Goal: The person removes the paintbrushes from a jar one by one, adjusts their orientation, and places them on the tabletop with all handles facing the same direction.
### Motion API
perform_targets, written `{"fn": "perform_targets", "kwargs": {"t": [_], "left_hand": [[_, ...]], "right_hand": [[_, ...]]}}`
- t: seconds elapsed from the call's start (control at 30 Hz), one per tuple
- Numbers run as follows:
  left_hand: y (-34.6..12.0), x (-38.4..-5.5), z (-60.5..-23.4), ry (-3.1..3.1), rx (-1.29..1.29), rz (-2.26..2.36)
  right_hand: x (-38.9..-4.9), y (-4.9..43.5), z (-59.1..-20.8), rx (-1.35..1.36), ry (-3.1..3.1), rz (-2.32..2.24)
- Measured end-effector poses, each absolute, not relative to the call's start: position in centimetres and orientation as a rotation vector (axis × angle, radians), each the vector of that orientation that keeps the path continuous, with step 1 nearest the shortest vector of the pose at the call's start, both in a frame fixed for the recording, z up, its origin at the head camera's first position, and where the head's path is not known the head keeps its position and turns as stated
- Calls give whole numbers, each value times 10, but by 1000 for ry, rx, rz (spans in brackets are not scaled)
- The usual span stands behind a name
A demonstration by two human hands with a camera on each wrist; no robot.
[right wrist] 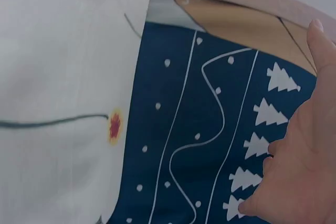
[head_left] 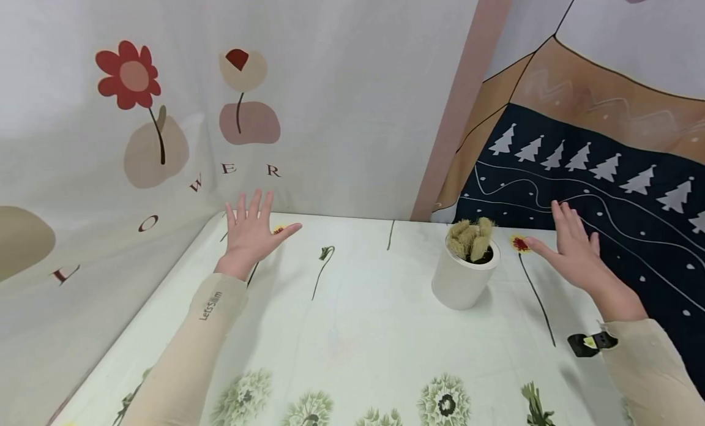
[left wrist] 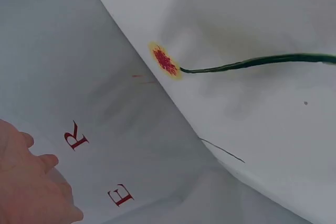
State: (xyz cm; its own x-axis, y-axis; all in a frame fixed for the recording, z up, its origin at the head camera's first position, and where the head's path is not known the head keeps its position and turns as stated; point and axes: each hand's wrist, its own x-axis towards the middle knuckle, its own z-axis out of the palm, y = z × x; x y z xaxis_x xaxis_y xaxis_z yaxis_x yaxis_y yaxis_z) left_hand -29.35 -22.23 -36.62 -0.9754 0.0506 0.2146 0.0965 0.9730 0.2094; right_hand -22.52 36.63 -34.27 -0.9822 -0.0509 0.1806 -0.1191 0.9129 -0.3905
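Observation:
My left hand (head_left: 250, 230) is held out over the far left of the table, fingers spread and nothing in it. On the right, my right hand (head_left: 573, 248) is raised over the table's right edge, palm turned inward, fingers straight and holding nothing. Nearest to it stands a white pot (head_left: 461, 285) with a fuzzy yellow-green cactus (head_left: 469, 239) and dark soil. The left wrist view catches part of the left hand (left wrist: 34, 182) at its lower left corner; the right wrist view has the right hand (right wrist: 302, 161) along its right side.
A white cloth printed with flowers covers the table (head_left: 341, 334). Behind it hangs a pale curtain (head_left: 341, 108) with printed flowers and letters. To the right is a dark blue fabric (head_left: 551, 187) with white trees. A black strap device (head_left: 592, 343) sits at my right wrist.

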Motion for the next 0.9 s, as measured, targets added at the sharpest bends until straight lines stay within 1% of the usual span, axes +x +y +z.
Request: {"fn": "perform_targets", "kwargs": {"t": [0.4,0.67,0.9], "left_hand": [[-213,-293,-367,-2911,-142,-340],[-209,-291,-369,-2914,-152,-326],[-207,-290,-372,-2907,-161,-321]], "right_hand": [[-223,342,-342,330,-2852,878],[-222,329,-344,359,-2905,988],[-221,321,-349,444,-2892,1116]]}}
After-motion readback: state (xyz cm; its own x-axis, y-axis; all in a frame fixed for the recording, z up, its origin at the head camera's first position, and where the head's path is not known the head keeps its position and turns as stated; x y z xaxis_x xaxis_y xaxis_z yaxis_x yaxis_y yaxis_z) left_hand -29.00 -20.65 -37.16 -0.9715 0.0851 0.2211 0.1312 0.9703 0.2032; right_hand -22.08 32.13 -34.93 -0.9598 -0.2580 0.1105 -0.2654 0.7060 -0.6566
